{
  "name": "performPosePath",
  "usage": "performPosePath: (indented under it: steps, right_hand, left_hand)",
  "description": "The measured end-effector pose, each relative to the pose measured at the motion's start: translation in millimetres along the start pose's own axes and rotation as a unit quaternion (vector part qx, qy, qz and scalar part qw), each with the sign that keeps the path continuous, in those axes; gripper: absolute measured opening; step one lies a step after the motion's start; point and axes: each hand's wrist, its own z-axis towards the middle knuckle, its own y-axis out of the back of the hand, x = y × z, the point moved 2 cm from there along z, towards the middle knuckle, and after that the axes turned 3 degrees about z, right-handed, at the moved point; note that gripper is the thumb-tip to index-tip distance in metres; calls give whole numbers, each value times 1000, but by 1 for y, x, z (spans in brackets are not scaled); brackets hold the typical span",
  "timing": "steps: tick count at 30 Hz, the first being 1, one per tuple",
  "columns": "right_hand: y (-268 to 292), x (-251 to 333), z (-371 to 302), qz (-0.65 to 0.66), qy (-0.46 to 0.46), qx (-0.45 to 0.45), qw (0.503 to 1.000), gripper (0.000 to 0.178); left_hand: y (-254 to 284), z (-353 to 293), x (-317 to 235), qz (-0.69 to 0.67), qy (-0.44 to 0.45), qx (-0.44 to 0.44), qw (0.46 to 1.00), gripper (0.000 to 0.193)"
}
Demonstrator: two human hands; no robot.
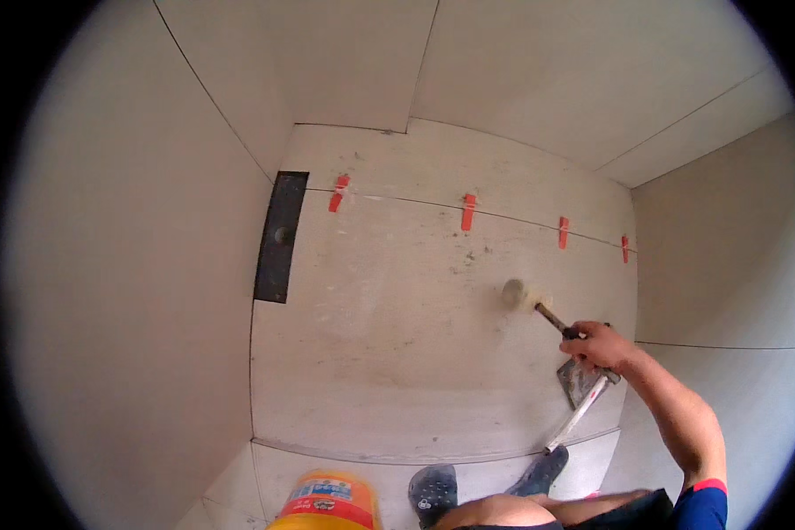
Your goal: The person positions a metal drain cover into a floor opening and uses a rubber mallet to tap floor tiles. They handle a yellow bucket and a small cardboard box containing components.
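My right hand point(599, 345) is wrapped round the dark handle of a mallet point(552, 318). Its pale, rounded head point(519, 296) is over the large beige floor tile point(389, 327), at or close to the surface; I cannot tell whether it touches. Beneath and beside the hand lies a grey, flat-bladed tool that looks like a trowel point(576, 382). A slim whitish bar point(578, 413) slants from near the hand toward my foot. My left hand is out of the picture.
Several red levelling wedges, one of them a red wedge point(469, 212), straddle the far tile joint. A dark rectangular drain channel point(281, 237) runs along the left wall. At the near edge are a yellow bucket point(327, 499) and my dark clogs point(434, 490). Tiled walls enclose the floor.
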Motion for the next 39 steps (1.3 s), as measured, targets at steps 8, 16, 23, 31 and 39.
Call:
performPosePath:
  steps: [8,16,23,31,39]
  right_hand:
    - [44,14,41,245,32,1,969,37]
    - [-80,50,203,610,137,59,778,42]
    - [-150,111,130,479,99,256,833,43]
    - [-72,-24,118,518,30,167,838,43]
    - [12,-49,149,415,7,236,878,39]
  left_hand:
    - [-69,-35,123,229,5,6,973,71]
    - [3,-10,-55,86,70,-94,989,53]
    - [9,-19,-80,70,28,-130,989,51]
    - [-4,-19,-55,37,44,-81,995,75]
    - [0,-19,-95,57,60,-97,992,71]
